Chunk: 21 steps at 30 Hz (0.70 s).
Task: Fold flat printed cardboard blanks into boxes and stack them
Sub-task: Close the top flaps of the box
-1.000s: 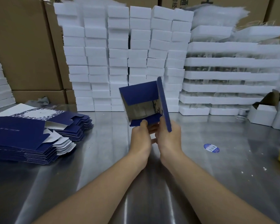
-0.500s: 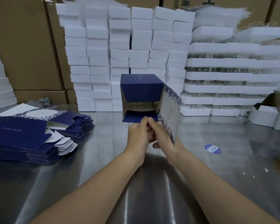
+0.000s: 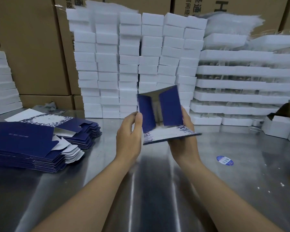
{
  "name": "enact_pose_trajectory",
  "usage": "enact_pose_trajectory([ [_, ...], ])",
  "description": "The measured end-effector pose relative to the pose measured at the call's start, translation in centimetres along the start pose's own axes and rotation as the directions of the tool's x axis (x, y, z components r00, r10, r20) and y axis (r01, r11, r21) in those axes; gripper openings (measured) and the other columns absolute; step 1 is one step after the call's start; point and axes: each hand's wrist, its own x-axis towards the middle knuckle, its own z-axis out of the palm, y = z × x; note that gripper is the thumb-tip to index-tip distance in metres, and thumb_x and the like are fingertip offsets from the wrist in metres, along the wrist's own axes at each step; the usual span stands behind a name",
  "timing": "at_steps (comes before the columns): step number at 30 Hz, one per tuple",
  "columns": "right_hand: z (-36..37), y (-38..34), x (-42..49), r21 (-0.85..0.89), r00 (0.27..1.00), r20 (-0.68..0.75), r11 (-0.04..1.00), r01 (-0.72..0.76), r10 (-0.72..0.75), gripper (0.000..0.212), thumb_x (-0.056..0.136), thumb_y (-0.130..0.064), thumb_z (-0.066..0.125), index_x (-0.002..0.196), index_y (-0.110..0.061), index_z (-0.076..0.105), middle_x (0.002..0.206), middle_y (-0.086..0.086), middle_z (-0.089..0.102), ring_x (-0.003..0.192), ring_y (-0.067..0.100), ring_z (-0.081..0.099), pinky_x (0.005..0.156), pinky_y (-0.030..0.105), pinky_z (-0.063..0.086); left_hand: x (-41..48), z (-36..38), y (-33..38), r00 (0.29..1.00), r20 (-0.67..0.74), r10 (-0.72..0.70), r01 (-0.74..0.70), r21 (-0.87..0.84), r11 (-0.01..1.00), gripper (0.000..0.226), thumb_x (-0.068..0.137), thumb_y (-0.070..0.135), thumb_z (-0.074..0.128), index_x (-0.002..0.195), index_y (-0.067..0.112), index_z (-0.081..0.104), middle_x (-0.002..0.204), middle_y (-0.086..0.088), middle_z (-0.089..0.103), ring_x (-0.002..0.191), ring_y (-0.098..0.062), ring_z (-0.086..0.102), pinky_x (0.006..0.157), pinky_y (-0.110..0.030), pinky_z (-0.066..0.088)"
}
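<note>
A shiny steel table (image 3: 141,190) mirrors overhead light. Brown cartons (image 3: 32,47) wall the back from 10 to 2 o'clock. White blocks (image 3: 132,64) stack at 12, white trays (image 3: 241,84) at 2, a sticker (image 3: 224,160) at 4.

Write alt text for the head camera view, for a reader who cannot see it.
A person's left hand and right hand hold a half-folded blue box above a steel table, its open end facing the camera with two blue flaps turned in. A pile of flat blue blanks lies on the left, and white boxes are stacked along the back.
</note>
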Motion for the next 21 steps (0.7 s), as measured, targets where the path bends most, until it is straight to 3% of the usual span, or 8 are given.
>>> enact_pose_trajectory([
  [2,0.0,-0.4,-0.2,-0.077,1.0,-0.004,0.997,0.019,-0.019,0.062,0.093,-0.008,0.072,0.14,-0.044,0.053,0.133,-0.027,0.063,0.128,0.001,0.057,0.107,0.022,0.046,-0.2,0.3,0.4,1.0,-0.012,0.015,-0.016,-0.112,0.994,0.04,0.107,0.053,0.043,0.103,0.017,0.06,0.101,-0.009,0.065,0.094,-0.025,0.061,0.093,-0.052,0.053],
  [4,-0.2,-0.6,-0.3,-0.117,1.0,-0.01,0.993,-0.011,0.01,0.045,0.094,-0.025,0.074,0.129,-0.049,0.058,0.121,-0.034,0.065,0.117,-0.011,0.059,0.092,0.011,0.045,-0.4,0.6,0.9,0.995,-0.088,0.057,-0.066,-0.106,0.992,0.036,0.104,0.062,0.037,0.106,0.033,0.058,0.096,0.005,0.068,0.089,-0.016,0.063,0.085,-0.042,0.054],
  [6,-0.3,-0.8,-0.4,-0.073,0.999,-0.012,0.996,-0.052,0.052,0.031,0.096,-0.042,0.068,0.126,-0.042,0.064,0.116,-0.033,0.068,0.109,-0.012,0.063,0.09,0.016,0.052,-0.5,0.5,1.1,0.984,-0.152,0.094,-0.103,-0.052,0.993,0.034,0.104,0.066,0.032,0.118,0.047,0.057,0.106,0.021,0.071,0.096,0.0,0.065,0.079,-0.026,0.051],
  [9,0.0,-1.0,-0.6,-0.051,0.993,-0.068,0.994,-0.1,0.097,0.036,0.099,-0.054,0.064,0.131,-0.036,0.062,0.117,-0.027,0.068,0.102,-0.013,0.064,0.089,0.022,0.057,-0.7,0.4,0.6,0.994,-0.088,0.07,-0.071,-0.01,0.997,0.041,0.106,0.066,0.031,0.135,0.05,0.055,0.125,0.027,0.067,0.116,0.007,0.061,0.097,-0.027,0.05],
  [11,0.1,-0.8,-0.8,-0.069,0.991,-0.067,0.99,-0.124,0.12,0.039,0.101,-0.057,0.06,0.138,-0.047,0.053,0.129,-0.019,0.063,0.106,-0.002,0.067,0.093,0.029,0.057,-0.8,0.5,0.2,0.997,-0.06,0.039,-0.037,0.041,0.998,0.038,0.106,0.066,0.036,0.131,0.048,0.058,0.123,0.028,0.063,0.116,0.011,0.057,0.101,-0.027,0.047],
  [13,-0.1,-0.7,-0.9,-0.123,0.988,-0.05,0.981,-0.148,0.143,0.038,0.102,-0.058,0.055,0.14,-0.052,0.05,0.135,-0.012,0.06,0.109,0.005,0.067,0.101,0.039,0.055,-0.8,0.7,0.0,0.997,-0.053,0.051,-0.045,0.102,0.994,0.032,0.107,0.063,0.039,0.114,0.042,0.062,0.114,0.02,0.063,0.108,0.004,0.059,0.094,-0.031,0.049],
  [17,-0.1,-0.7,-0.7,-0.176,0.99,-0.073,0.975,-0.132,0.121,0.031,0.104,-0.058,0.051,0.134,-0.051,0.052,0.131,-0.01,0.061,0.107,0.001,0.063,0.101,0.038,0.054,-0.8,1.1,0.1,0.993,-0.077,0.085,-0.072,0.155,0.985,0.032,0.107,0.058,0.044,0.096,0.032,0.058,0.104,0.012,0.058,0.097,0.004,0.055,0.079,-0.022,0.043],
  [21,0.2,-0.8,-0.9,-0.188,0.993,-0.105,0.98,-0.065,0.045,0.033,0.105,-0.051,0.053,0.137,-0.055,0.045,0.133,-0.015,0.056,0.104,-0.001,0.065,0.093,0.04,0.058,-0.7,1.2,0.1,0.99,-0.118,0.083,-0.068,0.123,0.99,0.023,0.106,0.057,0.051,0.11,0.035,0.058,0.11,0.018,0.062,0.101,0.002,0.06,0.09,-0.037,0.055],
])
